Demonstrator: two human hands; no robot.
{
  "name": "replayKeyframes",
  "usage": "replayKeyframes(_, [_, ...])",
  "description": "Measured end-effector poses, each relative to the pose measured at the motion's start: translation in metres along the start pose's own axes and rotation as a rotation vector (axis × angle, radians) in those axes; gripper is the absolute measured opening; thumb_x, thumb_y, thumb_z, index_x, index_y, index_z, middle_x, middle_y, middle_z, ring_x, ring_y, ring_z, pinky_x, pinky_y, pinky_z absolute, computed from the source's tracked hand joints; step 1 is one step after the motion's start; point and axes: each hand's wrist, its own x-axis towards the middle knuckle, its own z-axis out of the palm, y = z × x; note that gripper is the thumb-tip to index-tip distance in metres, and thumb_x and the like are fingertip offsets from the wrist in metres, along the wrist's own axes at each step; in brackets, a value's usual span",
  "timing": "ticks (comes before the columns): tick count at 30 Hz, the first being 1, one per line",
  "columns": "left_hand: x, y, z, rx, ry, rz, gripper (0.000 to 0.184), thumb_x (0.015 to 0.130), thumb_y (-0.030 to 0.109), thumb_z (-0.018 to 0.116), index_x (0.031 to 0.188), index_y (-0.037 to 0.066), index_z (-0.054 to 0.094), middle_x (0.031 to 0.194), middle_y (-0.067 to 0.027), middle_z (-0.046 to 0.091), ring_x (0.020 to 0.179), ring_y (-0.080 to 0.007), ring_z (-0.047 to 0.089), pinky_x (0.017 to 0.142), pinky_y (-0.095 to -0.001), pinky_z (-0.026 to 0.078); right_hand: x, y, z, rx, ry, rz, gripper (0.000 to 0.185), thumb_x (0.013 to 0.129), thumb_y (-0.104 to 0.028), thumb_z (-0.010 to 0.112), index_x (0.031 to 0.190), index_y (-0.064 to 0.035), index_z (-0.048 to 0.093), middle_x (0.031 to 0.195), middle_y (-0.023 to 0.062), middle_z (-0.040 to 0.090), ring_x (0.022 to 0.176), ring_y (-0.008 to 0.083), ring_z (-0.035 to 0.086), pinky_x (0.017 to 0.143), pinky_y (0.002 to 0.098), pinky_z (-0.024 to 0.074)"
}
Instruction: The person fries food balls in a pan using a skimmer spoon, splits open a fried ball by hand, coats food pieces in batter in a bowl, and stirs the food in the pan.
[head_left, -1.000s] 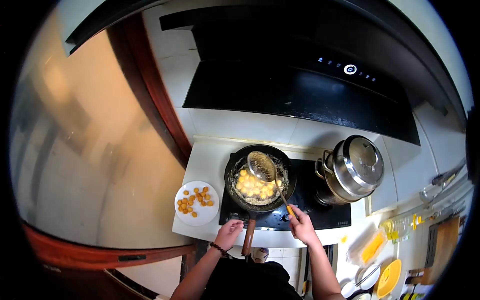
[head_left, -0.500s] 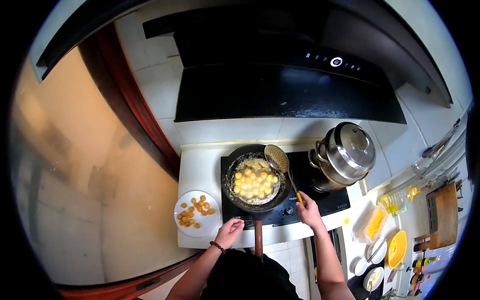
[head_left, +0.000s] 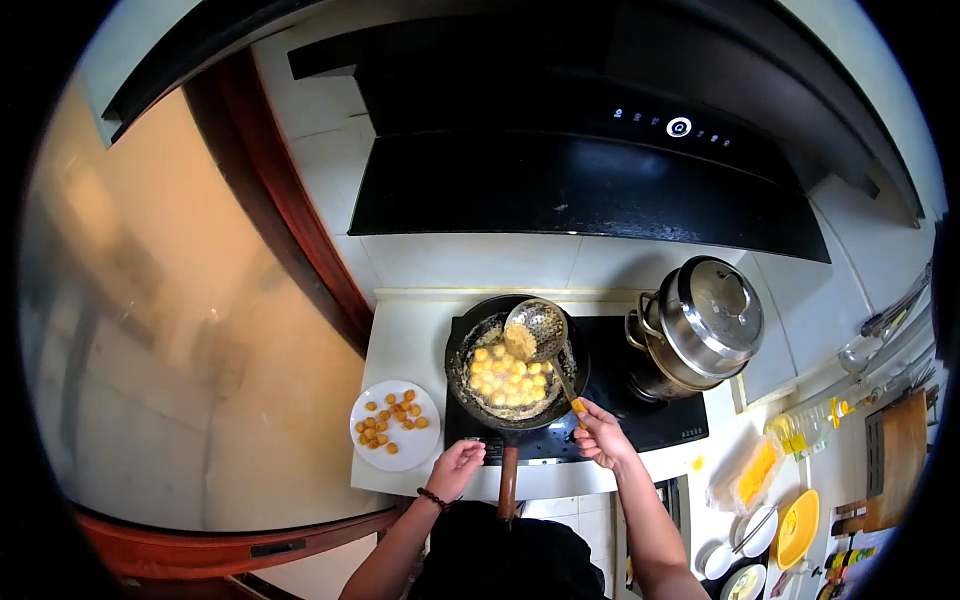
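My right hand (head_left: 602, 436) is closed around the yellow-tipped handle of a skimmer (head_left: 545, 322). The skimmer's perforated head is over the back right of a dark wok (head_left: 457, 385). Pale yellow balls (head_left: 505, 375) lie clustered in foamy oil in the wok. Left of the wok's brown handle (head_left: 508, 480), my left hand (head_left: 459, 468) hovers at the cooktop's front edge, fingers loosely bent, with nothing visible in it. To its upper left, a white plate (head_left: 398, 457) carries several browner balls (head_left: 392, 413).
A lidded steel pot (head_left: 708, 315) stands on the right of the black cooktop (head_left: 655, 425). Above hangs a dark range hood (head_left: 580, 190). On the right counter are an oil bottle (head_left: 795, 430), a plastic bag (head_left: 745, 478), a yellow basin (head_left: 797, 530) and bowls.
My right hand has moved slightly left and turned the skimmer, bringing its head from the wok's right rim further over the oil. My left hand has barely moved.
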Motion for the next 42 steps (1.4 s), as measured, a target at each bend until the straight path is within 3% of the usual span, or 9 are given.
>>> replayKeyframes(6, [0.000,-0.003,0.003,0.003,0.023,0.016,0.028,0.100,0.023,0.064,0.119,0.003,0.063,0.104,-0.0042,0.069,0.089,-0.0102,0.066,0.075,-0.0242,0.051,-0.057,-0.012,-0.002,-0.040,-0.044,0.024,0.046,0.106,-0.015,0.047,0.151,-0.0189,0.037,0.066,-0.0020,0.042,0.047,0.0042,0.029,0.040,0.0180,0.0237])
replayKeyframes(10, [0.000,-0.004,0.005,0.042,-0.024,-0.018,0.031,0.102,0.025,0.061,0.126,0.006,0.059,0.114,-0.0047,0.069,0.101,-0.0134,0.067,0.081,-0.0275,0.052,-0.070,-0.011,-0.003,-0.463,0.086,-0.007,0.055,0.105,-0.015,0.050,0.157,-0.0168,0.032,0.067,-0.0017,0.048,0.047,0.0054,0.035,0.041,0.0237,0.0304])
replayKeyframes(19, [-0.006,-0.016,0.011,0.044,-0.043,0.003,0.031,0.101,0.026,0.062,0.125,0.006,0.060,0.117,-0.0050,0.069,0.102,-0.0132,0.067,0.082,-0.0274,0.052,-0.004,-0.010,-0.041,-0.809,0.263,-0.354,0.049,0.101,-0.012,0.055,0.149,-0.0102,0.045,0.068,0.0031,0.057,0.048,0.0098,0.050,0.042,0.0287,0.0415])
replayKeyframes(21, [-0.012,-0.013,0.012,0.055,-0.029,-0.017,0.031,0.102,0.026,0.061,0.124,0.006,0.060,0.117,-0.0046,0.069,0.102,-0.0131,0.067,0.082,-0.0273,0.052,0.005,-0.011,-0.030,-1.044,0.316,-0.528,0.048,0.100,-0.013,0.057,0.147,-0.0099,0.047,0.070,0.0046,0.059,0.049,0.0103,0.052,0.043,0.0298,0.0424])
replayKeyframes(22, [-0.012,-0.011,0.013,0.067,-0.019,-0.035,0.030,0.102,0.026,0.061,0.124,0.006,0.060,0.116,-0.0042,0.069,0.102,-0.0129,0.067,0.082,-0.0273,0.052,0.000,-0.010,-0.027,-0.838,0.292,-0.295,0.049,0.102,-0.014,0.055,0.150,-0.0130,0.044,0.069,0.0036,0.056,0.050,0.0110,0.051,0.042,0.0282,0.0407])
replayKeyframes(24, [-0.014,-0.015,0.013,0.062,-0.014,-0.023,0.030,0.102,0.027,0.061,0.124,0.006,0.060,0.115,-0.0038,0.069,0.102,-0.0126,0.067,0.082,-0.0271,0.052,0.001,-0.011,-0.014,-0.589,0.234,-0.155,0.051,0.104,-0.014,0.051,0.153,-0.0163,0.038,0.069,0.0027,0.051,0.048,0.0095,0.043,0.040,0.0256,0.0350])
replayKeyframes(30, [-0.018,-0.014,0.014,0.029,0.032,0.001,0.030,0.100,0.026,0.063,0.121,0.004,0.062,0.109,-0.0035,0.070,0.097,-0.0107,0.066,0.081,-0.0257,0.052,0.004,-0.006,-0.011,0.006,0.006,0.056,0.048,0.106,-0.013,0.045,0.153,-0.0194,0.035,0.067,0.0006,0.044,0.047,0.0052,0.032,0.039,0.0192,0.0246])
replayKeyframes(34, [-0.017,-0.026,0.011,0.050,0.004,-0.002,0.030,0.102,0.028,0.061,0.123,0.007,0.060,0.113,-0.0017,0.069,0.100,-0.0111,0.067,0.082,-0.0268,0.052,-0.019,-0.007,-0.016,-0.036,-0.063,0.052,0.051,0.107,-0.015,0.046,0.155,-0.0211,0.031,0.068,-0.0004,0.044,0.048,0.0051,0.030,0.041,0.0199,0.0230])
replayKeyframes(42, [-0.018,-0.024,0.021,0.063,-0.012,0.011,0.032,0.102,0.029,0.060,0.125,0.006,0.060,0.114,-0.0028,0.069,0.099,-0.0119,0.067,0.082,-0.0281,0.052,-0.047,-0.014,-0.013,-0.530,0.074,-0.073,0.051,0.106,-0.016,0.050,0.155,-0.0191,0.036,0.068,-0.0019,0.047,0.048,0.0058,0.037,0.042,0.0221,0.0297])
